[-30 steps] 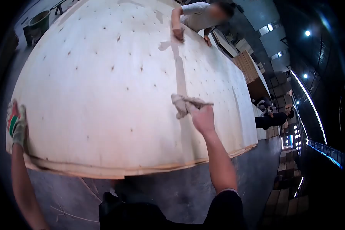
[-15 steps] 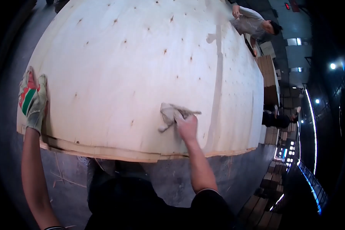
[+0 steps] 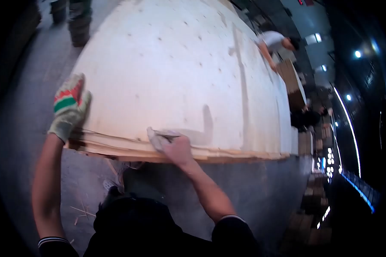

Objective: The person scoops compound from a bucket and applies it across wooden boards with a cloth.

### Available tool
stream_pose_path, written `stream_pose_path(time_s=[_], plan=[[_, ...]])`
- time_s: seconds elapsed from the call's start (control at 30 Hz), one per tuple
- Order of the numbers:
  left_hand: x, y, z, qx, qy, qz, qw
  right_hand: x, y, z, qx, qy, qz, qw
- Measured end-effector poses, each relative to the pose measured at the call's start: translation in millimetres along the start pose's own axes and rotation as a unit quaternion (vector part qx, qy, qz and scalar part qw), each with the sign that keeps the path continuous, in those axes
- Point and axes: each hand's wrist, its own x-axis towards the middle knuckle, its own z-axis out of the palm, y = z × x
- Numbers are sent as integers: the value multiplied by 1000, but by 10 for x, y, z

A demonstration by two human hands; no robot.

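Observation:
A large pale sheet of plywood [image 3: 167, 81] with knots lies on a stack of sheets in front of me. My left hand [image 3: 70, 103], in a whitish glove with red and green bands, rests at the sheet's left edge, its fingers stretched out. My bare right hand [image 3: 178, 150] is closed on a crumpled greyish rag [image 3: 158, 138], pressed to the sheet close to its near edge. A darker damp-looking smear [image 3: 207, 124] curves on the wood to the right of the rag. Further right, a long grey stripe [image 3: 243, 85] runs across the sheet.
A co-worker [image 3: 272, 40] leans at the far right side of the sheet. Stacked boards [image 3: 291, 81] stand there, with another person [image 3: 306, 119] in dark clothes beyond. Wood splinters [image 3: 83, 210] lie on the floor at the lower left. Dark containers [image 3: 79, 21] stand at the upper left.
My right hand has drawn the rag left and toward the near edge, and a curved damp smear now shows. The view has shifted; the co-worker now bends lower with an arm reaching down.

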Motion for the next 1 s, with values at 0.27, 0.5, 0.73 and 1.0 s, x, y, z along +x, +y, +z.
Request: stream_pose_path(time_s=[0.27,0.5,0.73,1.0], plan=[[-203,-467,-253,-124,-52,-92,987,1194,-914,34,284,22,112,952],[-165,-646,-387,-167,-126,-124,970,2457,-1609,1084,403,19,171,899],[-242,-2298,-908,-375,-175,-117,903,2417,-1802,1320,-105,-6,13,994],[1009,-3356,-554,-399,-182,-131,889,860,-2867,2059,-131,138,127,973]])
